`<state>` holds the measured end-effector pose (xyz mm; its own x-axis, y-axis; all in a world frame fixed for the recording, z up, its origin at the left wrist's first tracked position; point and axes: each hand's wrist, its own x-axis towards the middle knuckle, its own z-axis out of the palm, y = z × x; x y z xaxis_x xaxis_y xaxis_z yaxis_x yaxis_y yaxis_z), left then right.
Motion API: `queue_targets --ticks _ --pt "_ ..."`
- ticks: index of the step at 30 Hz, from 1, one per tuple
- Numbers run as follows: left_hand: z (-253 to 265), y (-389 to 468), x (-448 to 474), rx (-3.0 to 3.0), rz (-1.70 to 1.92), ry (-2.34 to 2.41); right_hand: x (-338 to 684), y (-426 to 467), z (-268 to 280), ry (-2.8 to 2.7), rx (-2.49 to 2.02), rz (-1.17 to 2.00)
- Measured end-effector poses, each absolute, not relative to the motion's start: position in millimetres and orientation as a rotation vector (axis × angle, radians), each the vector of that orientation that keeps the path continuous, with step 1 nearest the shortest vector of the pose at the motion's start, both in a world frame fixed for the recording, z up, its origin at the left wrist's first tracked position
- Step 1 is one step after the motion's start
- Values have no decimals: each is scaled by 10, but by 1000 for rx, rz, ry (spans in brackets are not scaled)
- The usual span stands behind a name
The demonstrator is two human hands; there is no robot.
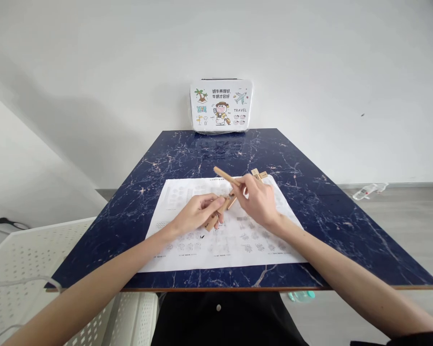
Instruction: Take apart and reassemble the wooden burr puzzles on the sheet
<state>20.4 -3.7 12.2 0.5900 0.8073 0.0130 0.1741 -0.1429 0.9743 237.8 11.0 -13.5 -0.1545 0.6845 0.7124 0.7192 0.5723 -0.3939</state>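
Note:
Over a printed instruction sheet (191,257), my left hand (198,212) is closed on several joined wooden puzzle pieces (212,222), which slant from lower left to upper right. My right hand (257,197) pinches a long wooden stick (225,176) that points up and to the left. Its fingertips are close to the upper end of the joined pieces; whether they touch is hidden. Just beyond my right hand lie more small wooden pieces (259,174) with dark marks on them, partly covered by the hand.
The blue marbled table (180,154) carries the sheet. A white case with cartoon prints (222,108) stands at its far edge against the wall. White perforated shelving (10,264) with a cable is at the left. A clear plastic package (368,191) and a bottle (301,296) are on the floor.

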Motion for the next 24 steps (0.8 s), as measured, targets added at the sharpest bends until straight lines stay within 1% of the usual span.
queue_targets --ticks 3,7,10,13,16,21,24 --pt "99 -38 203 1764 710 899 2477 186 -60 -1742 -1206 243" --pt "40 63 129 1961 799 1114 2573 252 -4 -1735 -1241 630" --pt "-33 159 68 2066 789 1234 2622 287 -4 -1852 -1273 786" --pt "-122 241 19 2262 792 1340 2655 302 -39 -2008 -1357 732" --pt "-185 287 -21 2389 773 1395 2650 288 -110 -2060 -1556 616" --pt "-131 236 -42 2341 691 1339 2542 239 -209 -2121 -1767 267" --pt "-75 174 -17 2336 624 1205 2452 221 -231 -2195 -1822 118"
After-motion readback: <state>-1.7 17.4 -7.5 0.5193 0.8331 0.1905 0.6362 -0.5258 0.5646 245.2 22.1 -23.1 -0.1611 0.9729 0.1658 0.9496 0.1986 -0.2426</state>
